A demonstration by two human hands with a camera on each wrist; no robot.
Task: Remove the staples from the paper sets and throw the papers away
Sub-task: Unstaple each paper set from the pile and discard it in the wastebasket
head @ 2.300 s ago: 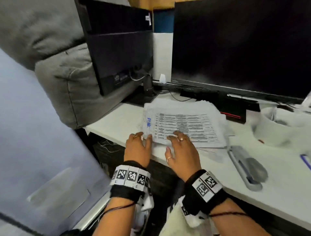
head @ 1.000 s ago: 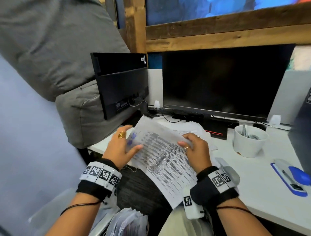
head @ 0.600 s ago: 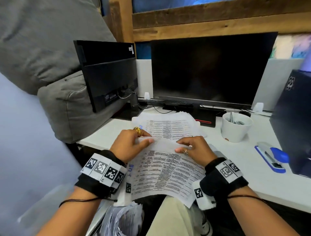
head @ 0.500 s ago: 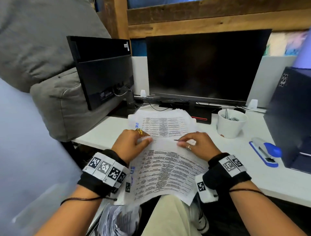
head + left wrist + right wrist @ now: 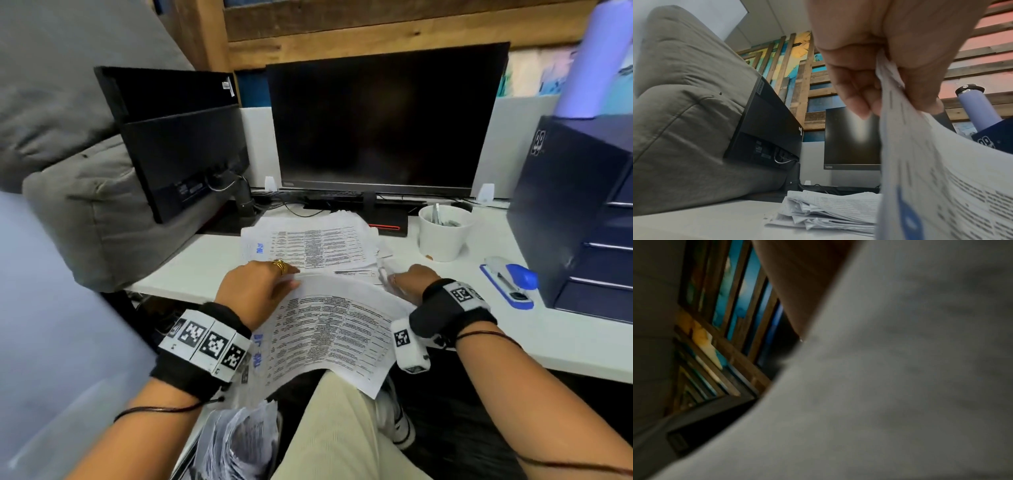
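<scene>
A white desk (image 5: 212, 253) is seen across the middle of the head view, with a dark monitor (image 5: 383, 116) at the upper centre. A loose stack of printed papers (image 5: 308, 245) lies on the desk below the monitor. Lower centre, a stapled paper set (image 5: 329, 329) is held over the desk edge and the lap. Its top left corner is pinched by the left hand (image 5: 253, 291), thumb above and curled fingers beneath, as is confirmed in the left wrist view (image 5: 879, 65). The set's upper right edge is met by the right hand (image 5: 407, 282); whether it grips cannot be told. A white cup (image 5: 442, 236) and a blue stapler (image 5: 510, 281) are seen at right.
</scene>
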